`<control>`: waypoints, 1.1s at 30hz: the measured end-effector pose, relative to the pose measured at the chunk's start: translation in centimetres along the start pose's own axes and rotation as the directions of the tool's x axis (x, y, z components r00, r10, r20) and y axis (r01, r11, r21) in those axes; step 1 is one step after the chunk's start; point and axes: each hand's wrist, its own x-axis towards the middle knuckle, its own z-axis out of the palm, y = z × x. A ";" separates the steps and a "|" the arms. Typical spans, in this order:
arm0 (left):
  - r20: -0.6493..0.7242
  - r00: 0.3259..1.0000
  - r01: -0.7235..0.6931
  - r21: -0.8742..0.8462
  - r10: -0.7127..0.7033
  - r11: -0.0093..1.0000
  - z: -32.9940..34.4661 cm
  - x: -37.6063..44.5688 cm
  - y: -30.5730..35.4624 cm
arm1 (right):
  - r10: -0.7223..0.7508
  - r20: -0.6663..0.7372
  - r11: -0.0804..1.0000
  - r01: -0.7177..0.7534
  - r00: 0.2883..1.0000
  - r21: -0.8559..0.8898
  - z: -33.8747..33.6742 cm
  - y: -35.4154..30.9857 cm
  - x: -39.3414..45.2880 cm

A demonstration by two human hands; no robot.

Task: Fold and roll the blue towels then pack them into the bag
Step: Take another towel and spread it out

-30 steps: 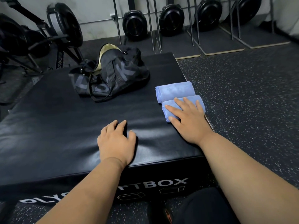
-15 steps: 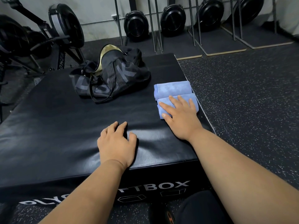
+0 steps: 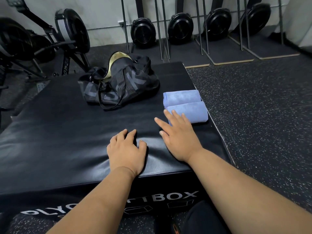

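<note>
Two rolled blue towels lie side by side near the right edge of the black padded box [image 3: 59, 135]: the far roll [image 3: 182, 97] and the near roll [image 3: 192, 112]. My right hand [image 3: 179, 139] lies flat with straight fingers, its fingertips over the near roll's left end. My left hand [image 3: 125, 152] rests palm down on the box top near the front edge, fingers slightly bent, holding nothing. The black bag [image 3: 121, 83] with a gold lining sits at the back of the box, its mouth open toward the upper left.
Black rowing machines [image 3: 42, 46] stand at the left. Upright machines with fan wheels [image 3: 143, 32] line the back wall on boards. Speckled rubber floor [image 3: 261, 107] runs along the right of the box.
My right hand has slid back and to the left, off most of the near roll. The left hand has stayed put.
</note>
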 end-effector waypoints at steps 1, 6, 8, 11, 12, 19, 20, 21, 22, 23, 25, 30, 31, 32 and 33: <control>0.008 1.000 -0.001 -0.008 0.002 1.000 -0.1 0.0 0.0 | 0.007 0.022 0.999 -0.008 1.000 0.045 0.1 -1.0 -0.3; 0.012 0.999 -0.027 -0.207 0.030 0.978 -0.7 -0.6 -1.1 | 0.055 0.143 0.984 -0.078 0.988 0.158 0.5 -4.5 -1.8; 0.030 0.999 -0.017 -0.333 0.029 0.943 -1.2 -1.4 -1.6 | 0.077 0.198 0.983 -0.107 0.977 0.147 0.3 -5.2 -2.2; 0.078 0.995 -0.032 -0.381 0.067 0.924 -2.1 -3.2 -2.9 | 0.102 0.265 0.990 -0.125 0.959 0.068 -0.1 -6.5 -2.9; 0.077 0.992 -0.063 -0.345 0.095 0.937 -2.2 -4.1 -3.5 | 0.104 0.282 0.992 -0.120 0.954 0.040 -0.2 -7.2 -3.2; 0.108 0.970 -0.210 -0.078 0.217 0.975 -4.7 -10.6 -11.9 | -0.076 0.335 0.997 0.063 0.939 0.050 0.2 -17.1 -6.5; 0.109 0.973 -0.195 -0.090 0.204 0.977 -5.3 -11.1 -13.4 | -0.122 0.351 0.991 0.096 0.928 0.090 0.4 -18.8 -6.8; 0.093 0.981 -0.162 -0.111 0.173 0.980 -5.9 -11.6 -14.9 | -0.171 0.360 0.983 0.134 0.917 0.126 0.6 -20.5 -7.2; 0.061 0.991 -0.109 -0.139 0.118 0.984 -6.5 -12.1 -16.7 | -0.223 0.358 0.972 0.178 0.907 0.153 0.8 -22.2 -7.5; 0.035 0.998 -0.037 -0.168 0.043 0.985 -7.1 -12.7 -18.7 | -0.275 0.353 0.958 0.225 0.894 0.177 0.9 -23.8 -7.8; 0.049 0.990 0.136 -0.177 -0.130 0.975 -8.1 -14.2 -23.4 | -0.370 0.353 0.923 0.295 0.859 0.248 0.9 -27.0 -8.4; 0.190 0.844 0.525 -0.093 -0.502 0.846 -10.8 -19.3 -36.1 | -0.486 0.532 0.847 0.224 0.694 0.482 3.3 -34.6 -9.7; 0.196 0.815 0.570 -0.105 -0.545 0.815 -11.3 -20.2 -38.1 | -0.488 0.571 0.840 0.178 0.660 0.512 4.2 -36.0 -10.0; 0.188 0.798 0.597 -0.125 -0.572 0.792 -11.8 -20.8 -40.0 | -0.494 0.597 0.833 0.148 0.632 0.533 5.1 -37.2 -10.1; 0.177 0.785 0.617 -0.136 -0.594 0.775 -12.4 -21.3 -41.6 | -0.504 0.613 0.827 0.136 0.609 0.545 5.9 -38.4 -10.2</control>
